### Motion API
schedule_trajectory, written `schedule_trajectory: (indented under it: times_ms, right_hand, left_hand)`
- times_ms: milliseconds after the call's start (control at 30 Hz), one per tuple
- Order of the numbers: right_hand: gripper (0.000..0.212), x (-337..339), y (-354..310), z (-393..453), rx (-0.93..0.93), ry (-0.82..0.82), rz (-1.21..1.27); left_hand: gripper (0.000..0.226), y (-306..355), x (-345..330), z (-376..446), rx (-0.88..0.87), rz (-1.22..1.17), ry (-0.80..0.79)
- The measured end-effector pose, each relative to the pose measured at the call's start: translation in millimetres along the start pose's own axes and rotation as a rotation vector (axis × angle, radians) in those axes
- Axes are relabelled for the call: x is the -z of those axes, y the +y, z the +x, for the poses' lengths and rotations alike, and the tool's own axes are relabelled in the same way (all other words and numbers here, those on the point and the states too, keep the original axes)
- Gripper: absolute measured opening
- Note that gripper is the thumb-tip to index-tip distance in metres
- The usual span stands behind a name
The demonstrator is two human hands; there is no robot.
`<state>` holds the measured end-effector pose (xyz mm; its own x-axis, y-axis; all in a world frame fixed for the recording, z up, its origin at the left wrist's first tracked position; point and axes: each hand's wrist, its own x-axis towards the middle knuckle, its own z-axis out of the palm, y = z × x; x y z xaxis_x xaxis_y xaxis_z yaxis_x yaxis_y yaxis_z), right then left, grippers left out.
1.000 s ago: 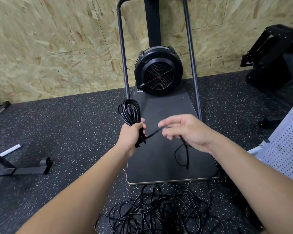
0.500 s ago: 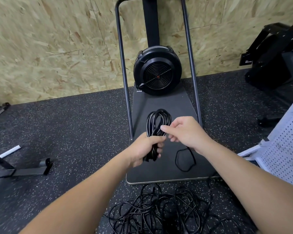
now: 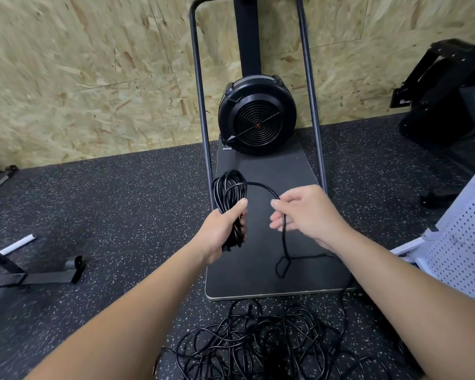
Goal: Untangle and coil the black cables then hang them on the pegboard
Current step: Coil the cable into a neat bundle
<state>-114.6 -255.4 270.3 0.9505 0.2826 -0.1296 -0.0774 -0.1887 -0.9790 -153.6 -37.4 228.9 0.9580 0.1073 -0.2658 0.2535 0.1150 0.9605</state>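
The left hand (image 3: 222, 229) is gripping the coil (image 3: 229, 193) in a closed fist, thumb across the strands, the loops standing up above the fist and the bundled ends poking out below it. Half a second ago the two hands were nearly touching over the coil; now they are drawn apart, and a fresh arc of cable (image 3: 263, 187) is spanning the gap from the top of the coil to the right hand (image 3: 307, 215). The right hand is pinching that cable between thumb and fingers, the other fingers loosely curled. Below it the cable is hanging down to a small loop (image 3: 281, 266) lying on the dark platform (image 3: 261, 281), then trailing off to the right. That loop is looking narrower than it was a moment earlier.

The rest of the cables are lying in a tangled pile (image 3: 258, 344) on the speckled rubber floor (image 3: 107, 215), just in front of the platform's near edge. The platform belongs to a machine with a round black fan housing (image 3: 257, 115) and two upright tubes (image 3: 200, 111), standing against a chipboard wall (image 3: 80, 78). A white pegboard (image 3: 461, 259) is leaning in at the right edge, well apart from the coil. Metal frame feet (image 3: 47, 275) are lying on the floor at the left, and another black machine (image 3: 444, 100) is standing at the far right.
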Motion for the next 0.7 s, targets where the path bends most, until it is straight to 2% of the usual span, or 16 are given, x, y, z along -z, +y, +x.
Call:
schedule_trajectory:
  times_ms: [133, 167, 267, 300, 400, 467, 533, 600, 700]
  right_hand:
    - [0.031, -13.8, -18.0, -9.1, -0.152, -0.118, 0.377]
    - [0.032, -14.6, -17.7, -7.6, -0.149, -0.090, 0.363]
    - [0.029, -8.0, -16.3, -0.8, 0.024, 0.135, -0.117]
    - [0.029, -4.6, -16.7, 0.0, 0.048, 0.164, -0.179]
    - [0.026, 1.1, -20.2, -0.3, 0.011, 0.122, 0.051]
    - [0.026, -0.5, -18.5, 1.5, -0.026, 0.151, 0.130]
    - [0.026, -3.0, -12.2, 3.9, -0.069, 0.181, 0.214]
    - [0.023, -1.8, -8.8, 5.6, -0.085, 0.188, 0.261]
    - [0.013, 1.7, -14.9, 1.9, -0.037, 0.185, 0.204]
  left_hand:
    - [0.039, -2.3, -11.2, -10.0, 0.001, 0.072, -0.059]
    - [0.041, -3.3, -14.8, -11.6, 0.010, 0.064, -0.085]
    - [0.047, -3.1, -25.1, -17.0, 0.048, 0.007, -0.162]
    - [0.046, -2.3, -28.6, -19.1, 0.053, 0.010, -0.182]
    - [0.037, -0.9, -36.4, -27.3, 0.031, 0.088, -0.238]
    - [0.027, -3.7, -39.1, -30.5, -0.010, 0.139, -0.292]
    - [0.016, -7.0, -43.3, -31.7, -0.025, 0.168, -0.277]
    - [0.014, -9.1, -47.8, -30.8, -0.028, 0.184, -0.231]
    - [0.018, -7.1, -48.5, -30.9, -0.082, 0.216, -0.217]
